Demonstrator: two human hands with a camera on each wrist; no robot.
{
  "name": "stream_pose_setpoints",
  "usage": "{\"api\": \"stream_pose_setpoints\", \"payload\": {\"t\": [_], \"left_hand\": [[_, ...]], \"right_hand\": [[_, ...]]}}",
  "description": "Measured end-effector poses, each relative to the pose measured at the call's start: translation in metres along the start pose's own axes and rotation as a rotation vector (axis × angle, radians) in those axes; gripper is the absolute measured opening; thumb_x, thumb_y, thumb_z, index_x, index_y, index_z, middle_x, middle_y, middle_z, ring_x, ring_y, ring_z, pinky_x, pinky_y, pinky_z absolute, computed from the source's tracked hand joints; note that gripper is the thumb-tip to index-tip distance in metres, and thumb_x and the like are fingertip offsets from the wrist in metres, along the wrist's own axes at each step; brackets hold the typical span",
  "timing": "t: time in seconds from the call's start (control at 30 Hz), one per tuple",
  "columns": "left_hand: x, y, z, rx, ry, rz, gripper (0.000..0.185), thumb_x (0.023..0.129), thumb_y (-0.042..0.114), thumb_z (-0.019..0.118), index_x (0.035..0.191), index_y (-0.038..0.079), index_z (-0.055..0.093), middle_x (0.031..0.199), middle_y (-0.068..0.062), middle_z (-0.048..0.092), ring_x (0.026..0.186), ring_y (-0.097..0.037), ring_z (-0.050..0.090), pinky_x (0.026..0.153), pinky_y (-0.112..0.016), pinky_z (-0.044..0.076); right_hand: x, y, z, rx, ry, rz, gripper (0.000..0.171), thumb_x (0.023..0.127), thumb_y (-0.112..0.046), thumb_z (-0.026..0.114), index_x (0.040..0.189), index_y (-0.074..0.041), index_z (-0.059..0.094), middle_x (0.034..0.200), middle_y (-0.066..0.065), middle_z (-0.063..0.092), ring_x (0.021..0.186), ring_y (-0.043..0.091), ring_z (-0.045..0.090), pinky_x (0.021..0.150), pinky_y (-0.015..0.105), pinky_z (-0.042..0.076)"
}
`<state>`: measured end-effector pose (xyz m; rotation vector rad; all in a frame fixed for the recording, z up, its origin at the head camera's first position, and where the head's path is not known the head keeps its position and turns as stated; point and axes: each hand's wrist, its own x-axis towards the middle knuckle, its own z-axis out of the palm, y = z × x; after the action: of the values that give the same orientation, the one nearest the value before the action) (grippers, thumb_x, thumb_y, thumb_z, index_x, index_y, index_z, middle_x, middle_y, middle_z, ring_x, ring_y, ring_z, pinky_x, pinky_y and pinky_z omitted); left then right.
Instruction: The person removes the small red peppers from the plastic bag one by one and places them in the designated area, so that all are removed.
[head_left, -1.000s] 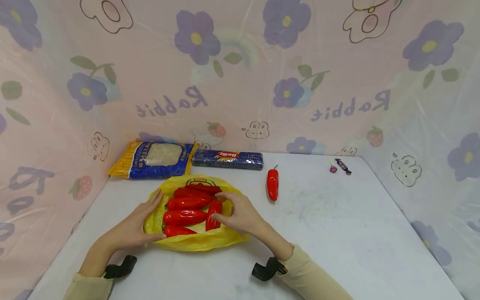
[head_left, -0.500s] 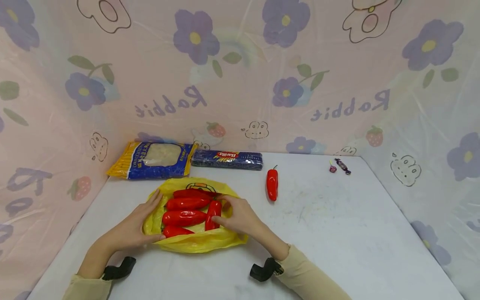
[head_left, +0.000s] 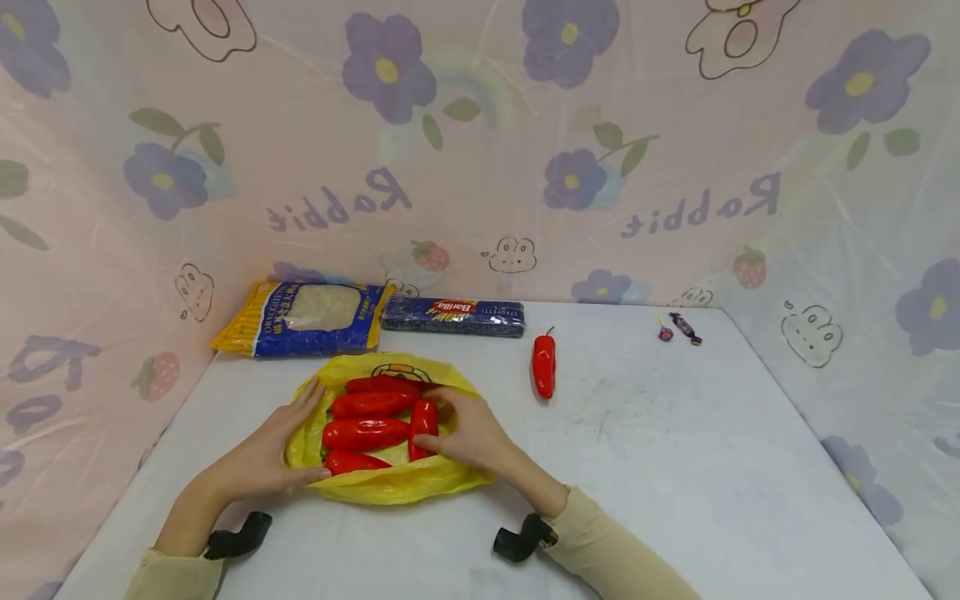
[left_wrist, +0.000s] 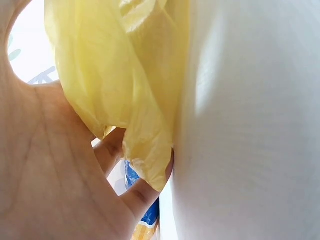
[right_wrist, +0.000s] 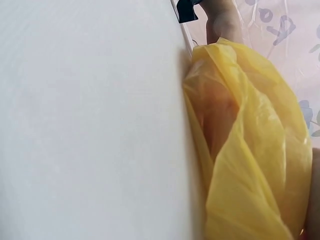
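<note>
A yellow plastic bag lies open on the white table with several red peppers in it. My left hand rests flat on the bag's left edge, fingers straight and thumb on the plastic. My right hand sits at the bag's right side, with thumb and fingers round an upright red pepper inside it. One more red pepper lies loose to the right. In the left wrist view my palm is against the yellow bag. The right wrist view shows mostly the bag and table.
A blue and yellow noodle packet and a dark blue spaghetti packet lie at the back by the flowered plastic wall. Two small wrapped sweets sit at the back right.
My right hand has shifted slightly left and lower with the upright pepper, settling it among the others. The left hand has stayed on the bag's edge.
</note>
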<state>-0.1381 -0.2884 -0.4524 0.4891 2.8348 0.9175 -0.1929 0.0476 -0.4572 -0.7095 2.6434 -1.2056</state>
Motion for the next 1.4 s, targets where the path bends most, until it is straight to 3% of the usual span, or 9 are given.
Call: {"api": "stream_pose_setpoints", "payload": {"t": [0.27,1.1,1.4], "left_hand": [[-0.001,-0.002,0.001,0.008,0.001,0.007,0.122,0.083,0.053,0.086,0.171,0.008,0.015,0.177,-0.019,0.012,0.146,-0.049,0.037,0.112,-0.077,0.038],[-0.003,-0.003,0.002,-0.003,0.018,0.035,0.122,0.082,0.053,0.087,0.17,0.007,0.016,0.177,-0.021,0.013,0.145,-0.049,0.037,0.111,-0.078,0.037],[-0.002,-0.003,0.002,-0.006,0.019,0.028,0.122,0.082,0.054,0.087,0.171,0.007,0.016,0.176,-0.023,0.015,0.145,-0.05,0.036,0.111,-0.078,0.037]], "right_hand": [[-0.003,-0.001,0.002,0.006,0.006,-0.024,0.061,0.089,-0.033,0.086,0.143,-0.015,0.063,0.121,0.002,0.072,0.109,0.019,0.064,0.093,0.03,0.057],[-0.006,-0.009,-0.006,0.049,0.004,-0.044,0.057,0.091,-0.026,0.082,0.143,-0.021,0.06,0.114,0.002,0.073,0.102,0.017,0.066,0.076,0.019,0.059],[-0.009,-0.021,-0.012,0.028,-0.007,-0.144,0.053,0.092,-0.022,0.081,0.141,-0.02,0.062,0.11,0.003,0.072,0.085,0.018,0.064,0.067,0.019,0.057]]}}
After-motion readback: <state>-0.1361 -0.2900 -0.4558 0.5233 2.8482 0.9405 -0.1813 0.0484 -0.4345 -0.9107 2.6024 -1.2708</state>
